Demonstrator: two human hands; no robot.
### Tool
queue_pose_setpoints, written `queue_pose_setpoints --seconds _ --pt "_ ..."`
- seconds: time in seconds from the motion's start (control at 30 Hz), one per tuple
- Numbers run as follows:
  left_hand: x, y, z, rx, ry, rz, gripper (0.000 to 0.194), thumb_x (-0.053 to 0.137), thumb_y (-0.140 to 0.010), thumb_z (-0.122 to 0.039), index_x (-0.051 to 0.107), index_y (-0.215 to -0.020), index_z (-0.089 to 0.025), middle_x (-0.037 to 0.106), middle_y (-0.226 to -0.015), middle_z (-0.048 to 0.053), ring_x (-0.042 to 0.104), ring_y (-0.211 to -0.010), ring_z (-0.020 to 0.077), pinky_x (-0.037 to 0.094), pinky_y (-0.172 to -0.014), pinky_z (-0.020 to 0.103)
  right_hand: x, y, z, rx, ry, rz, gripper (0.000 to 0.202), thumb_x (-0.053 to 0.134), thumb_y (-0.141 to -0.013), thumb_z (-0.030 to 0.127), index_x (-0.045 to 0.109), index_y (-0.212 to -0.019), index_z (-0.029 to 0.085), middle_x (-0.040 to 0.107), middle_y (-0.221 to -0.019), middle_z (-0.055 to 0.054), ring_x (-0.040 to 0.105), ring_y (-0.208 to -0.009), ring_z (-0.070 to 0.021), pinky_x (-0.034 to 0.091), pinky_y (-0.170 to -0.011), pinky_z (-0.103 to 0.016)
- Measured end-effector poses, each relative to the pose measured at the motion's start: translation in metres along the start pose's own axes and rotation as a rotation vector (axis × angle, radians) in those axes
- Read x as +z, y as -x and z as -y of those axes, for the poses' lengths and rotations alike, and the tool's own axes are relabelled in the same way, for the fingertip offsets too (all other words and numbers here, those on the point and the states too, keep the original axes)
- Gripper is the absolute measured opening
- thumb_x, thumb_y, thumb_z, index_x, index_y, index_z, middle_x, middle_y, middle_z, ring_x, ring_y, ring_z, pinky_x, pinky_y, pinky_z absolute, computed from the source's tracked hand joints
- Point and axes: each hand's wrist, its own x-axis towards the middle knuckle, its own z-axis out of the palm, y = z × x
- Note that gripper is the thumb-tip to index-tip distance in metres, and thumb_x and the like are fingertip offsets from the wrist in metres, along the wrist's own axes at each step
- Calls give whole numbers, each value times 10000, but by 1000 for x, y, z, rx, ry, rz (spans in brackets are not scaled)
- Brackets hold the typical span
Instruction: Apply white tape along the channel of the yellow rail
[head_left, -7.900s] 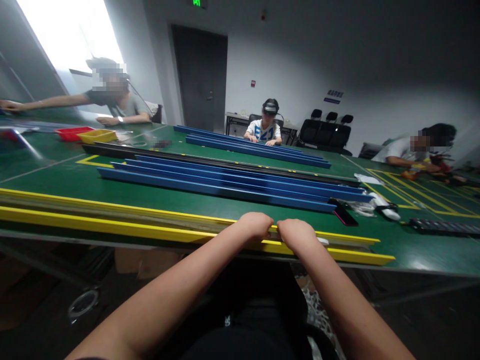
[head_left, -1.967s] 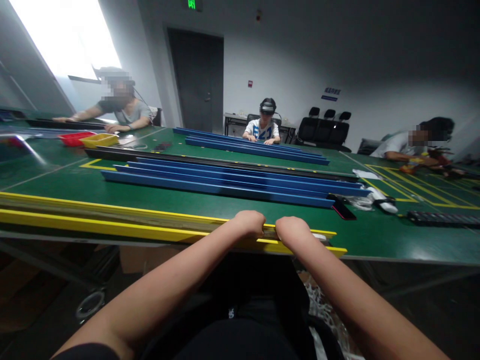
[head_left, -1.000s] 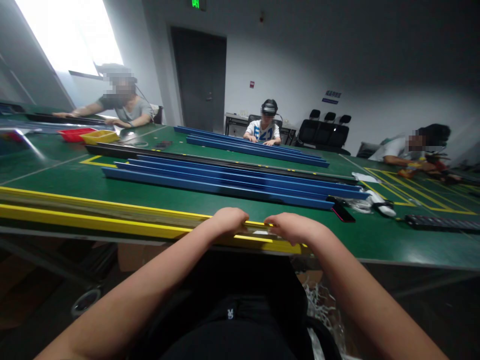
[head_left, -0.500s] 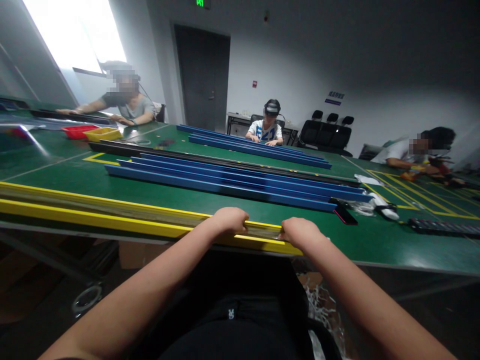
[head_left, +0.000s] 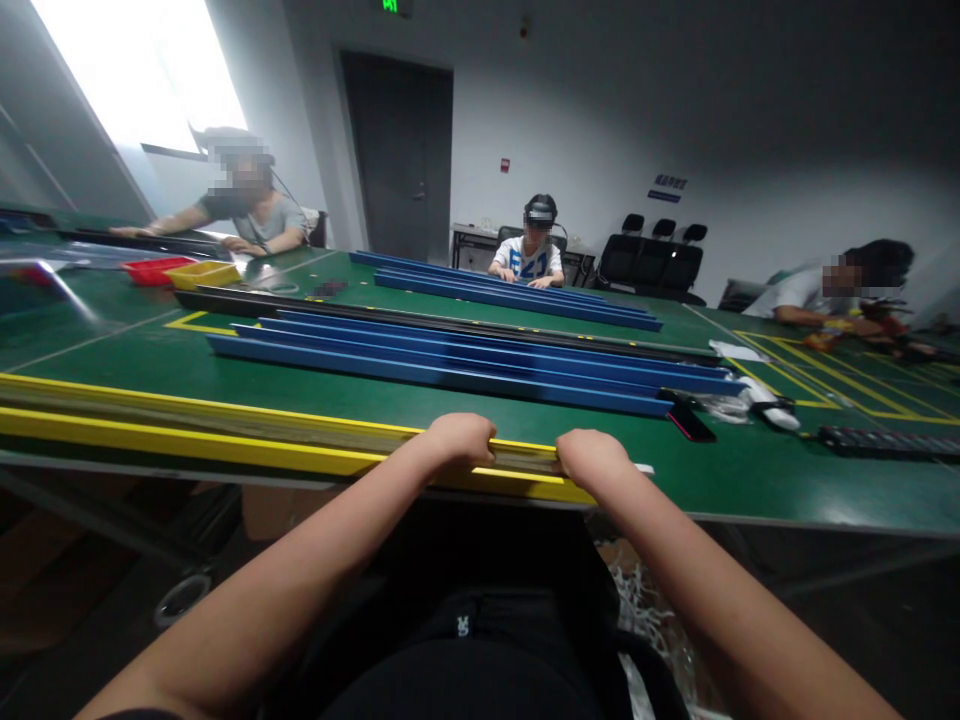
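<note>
Head view: my left hand (head_left: 463, 440) and right hand (head_left: 592, 457) both curled, knuckles up, over the yellow channel (head_left: 187, 440); fingertips hidden, so cannot tell whether they pinch anything. Yellow channel lies beneath and between my hands, long axis roughly along the table's (head_left: 765, 485) near edge, running out of view at left. Right hand nearer its right end; white piece (head_left: 644, 469) shows just past that hand. Blue channels (head_left: 360, 367) lie farther in, roughly parallel.

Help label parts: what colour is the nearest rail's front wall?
The front wall is yellow, best seen in the head view.
</note>
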Motion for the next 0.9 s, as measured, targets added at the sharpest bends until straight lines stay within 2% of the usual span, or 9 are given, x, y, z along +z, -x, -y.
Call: queue_pose_setpoints --seconds 0.2,0.4,0.7,0.9 --pt "1 -3 -2 6 4 -6 332 571 -716 -471 703 -925 -249 729 -944 98 676 -843 251 511 -669 307 -7 2 5 19 -4 22 349 633 -784 391 741 -1026 163 708 -1055 -166 675 -937 -272 509 -814 -347" --pt "1 -8 -16 26 12 -32 282 579 -714 -404 699 -923 -256 729 -961 92 675 -857 247 513 -697 314 -10 1 8 55 -28 64 359 647 -771 384 733 -1050 176 703 -1078 -164 671 -967 -277 506 -828 -364" --pt "1 -22 -37 62 6 -14 287 587 -731 -396 695 -953 -248 721 -1018 108 678 -902 264 530 -737 343 -6 -1 8 62 -48 48 337 607 -801 294 723 -1076 138 693 -1081 -201 667 -985 -292 508 -838 -392" --pt "1 -30 -51 97 -4 -22 320 591 -743 -440 700 -963 -236 722 -1013 113 678 -910 267 535 -745 342 -7 -1 8 63 -58 55 314 563 -795 178 731 -1058 137 701 -1060 -193 671 -973 -298 517 -823 -402"
